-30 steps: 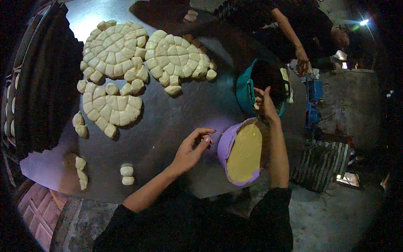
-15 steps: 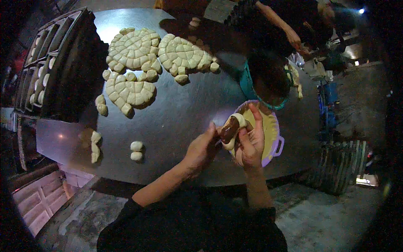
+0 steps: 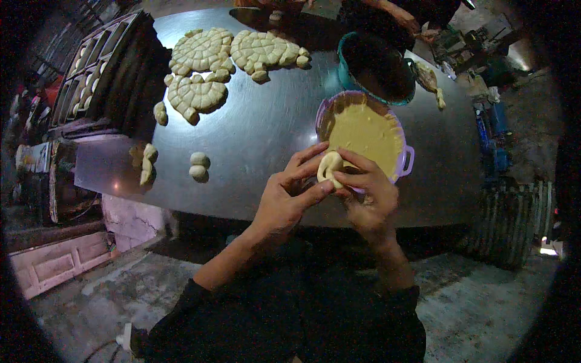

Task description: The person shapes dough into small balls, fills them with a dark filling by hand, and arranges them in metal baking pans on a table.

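Between my hands is a small pale dough piece [image 3: 330,169], folded into a rounded pocket with a dark hollow at its middle. My left hand [image 3: 288,192] pinches its left side, thumb at the lower edge and fingers behind. My right hand [image 3: 370,192] grips the right side with thumb and fingertips. Both hands are over the near edge of a lilac basin [image 3: 407,160] with a handle on its right. Inside the basin lies a smooth yellowish-tan paste [image 3: 366,130], partly hidden by my fingers.
A metal table [image 3: 260,121] carries cut dough rounds [image 3: 203,51], two dough balls [image 3: 198,166] and a lumpy dough strip [image 3: 147,164]. A teal tub [image 3: 344,66] with dark insides stands behind the basin. Stacked trays [image 3: 100,69] are at the left. Another person's arm [image 3: 393,12] shows beyond the tub.
The dough lay open with a brown surface showing; now it is folded and the brown is out of sight. My hands have drawn together around it. The view has shifted, showing more of the basin.
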The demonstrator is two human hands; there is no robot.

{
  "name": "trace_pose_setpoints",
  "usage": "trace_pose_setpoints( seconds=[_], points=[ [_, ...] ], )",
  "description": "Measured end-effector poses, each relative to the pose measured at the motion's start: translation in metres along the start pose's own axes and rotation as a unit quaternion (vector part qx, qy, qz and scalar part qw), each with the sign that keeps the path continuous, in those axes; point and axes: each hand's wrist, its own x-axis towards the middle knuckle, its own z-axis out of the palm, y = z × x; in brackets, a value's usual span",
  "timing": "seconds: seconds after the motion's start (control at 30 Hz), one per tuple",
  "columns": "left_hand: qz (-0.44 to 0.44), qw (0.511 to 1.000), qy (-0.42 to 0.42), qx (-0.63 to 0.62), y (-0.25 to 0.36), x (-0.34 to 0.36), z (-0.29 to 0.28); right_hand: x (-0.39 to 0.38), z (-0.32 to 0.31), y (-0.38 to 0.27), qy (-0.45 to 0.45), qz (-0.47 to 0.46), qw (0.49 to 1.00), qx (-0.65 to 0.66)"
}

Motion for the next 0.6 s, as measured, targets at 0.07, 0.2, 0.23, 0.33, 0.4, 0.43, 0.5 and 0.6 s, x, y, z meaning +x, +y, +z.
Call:
trace_pose_setpoints(
  seconds=[0.07,0.2,0.23,0.33,0.4,0.43,0.5,0.6],
  points=[
    [0.006,0.996,-0.001,0.089,0.008,-0.012,0.010,-0.014,-0.008,0.001,0.011,-0.023,0.997,0.076],
    [0.022,0.996,0.068,0.062,-0.003,-0.032,0.022,-0.022,-0.011,-0.034,-0.006,-0.136,0.986,-0.098],
    [-0.012,0.995,0.087,0.038,0.001,-0.037,0.024,-0.023,-0.013,-0.042,-0.010,-0.149,0.982,-0.115],
    [-0.024,0.994,0.099,0.047,0.002,-0.052,0.026,-0.029,-0.015,-0.054,-0.029,-0.185,0.974,-0.125],
    [0.008,0.987,0.043,0.153,0.008,-0.059,0.020,-0.030,-0.020,-0.052,-0.050,-0.205,0.974,-0.077],
    [0.001,0.984,0.057,0.166,0.011,-0.063,0.022,-0.029,-0.019,-0.055,-0.051,-0.187,0.980,-0.035],
    [-0.014,0.977,0.088,0.192,0.018,-0.072,0.028,-0.027,-0.015,-0.060,-0.056,-0.147,0.986,0.051],
    [-0.001,0.976,0.105,0.193,0.025,-0.083,0.025,-0.020,-0.015,-0.061,-0.118,-0.135,0.982,0.056]
  ],
)
